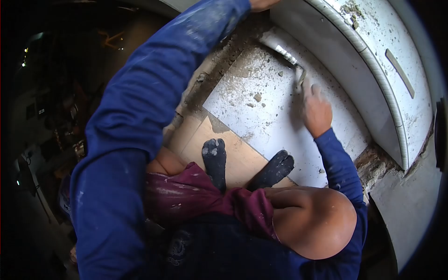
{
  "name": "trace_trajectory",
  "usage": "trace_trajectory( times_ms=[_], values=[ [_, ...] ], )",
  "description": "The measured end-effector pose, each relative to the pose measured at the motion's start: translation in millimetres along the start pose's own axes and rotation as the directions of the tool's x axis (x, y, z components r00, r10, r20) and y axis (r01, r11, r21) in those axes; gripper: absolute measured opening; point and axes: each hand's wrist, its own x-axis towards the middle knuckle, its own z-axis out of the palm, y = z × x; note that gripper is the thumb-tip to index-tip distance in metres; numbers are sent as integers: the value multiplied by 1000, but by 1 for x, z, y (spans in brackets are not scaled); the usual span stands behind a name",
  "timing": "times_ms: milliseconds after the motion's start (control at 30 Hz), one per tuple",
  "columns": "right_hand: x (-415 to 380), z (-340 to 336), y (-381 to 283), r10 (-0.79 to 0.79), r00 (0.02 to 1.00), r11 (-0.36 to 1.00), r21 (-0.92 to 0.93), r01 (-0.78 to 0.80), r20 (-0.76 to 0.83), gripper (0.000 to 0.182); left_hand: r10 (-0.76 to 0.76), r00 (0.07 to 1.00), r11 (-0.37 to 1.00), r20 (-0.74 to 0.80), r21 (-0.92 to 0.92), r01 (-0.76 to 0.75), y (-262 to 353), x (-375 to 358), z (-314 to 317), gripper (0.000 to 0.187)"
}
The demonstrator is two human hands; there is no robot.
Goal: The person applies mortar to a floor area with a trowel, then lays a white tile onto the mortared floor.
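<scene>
My right hand (317, 110) is closed round the handle of a trowel (285, 53), slightly blurred. Its blade lies low over a white tile (261, 100) strewn with grey crumbs and dust, near the foot of a curved white step (345, 70). At the top edge of the view only part of my left hand (263, 3) shows, past the end of the blue sleeve. Its fingers are cut off by the frame, so what it touches is hidden.
A thin strip (400, 73) and rubble lie on the step's upper surface. Broken mortar (375, 163) is at the step's right end. My feet (275, 170) stand on beige tiles (233, 154). Dark clutter fills the left side.
</scene>
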Motion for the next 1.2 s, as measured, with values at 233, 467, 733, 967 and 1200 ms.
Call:
trace_trajectory(
  times_ms=[233,467,733,967,1200],
  values=[
    [5,-35,-8,33,999,992,125,-32,-5,49,-34,920,978,391,-177,111,64,-75,-91,47],
    [67,17,-22,65,993,989,142,-51,-98,44,-343,246,821,906,162,547,12,-201,-89,44],
    [39,-46,-52,63,997,968,239,-71,41,31,-652,596,650,468,-61,758,-13,-268,6,66],
    [57,-23,-75,68,987,981,171,-93,146,40,-588,703,748,401,-63,661,-14,-272,26,66],
    [80,-31,-82,152,986,984,87,-157,69,34,-598,771,765,217,-131,630,-30,-275,33,69]
  ],
)
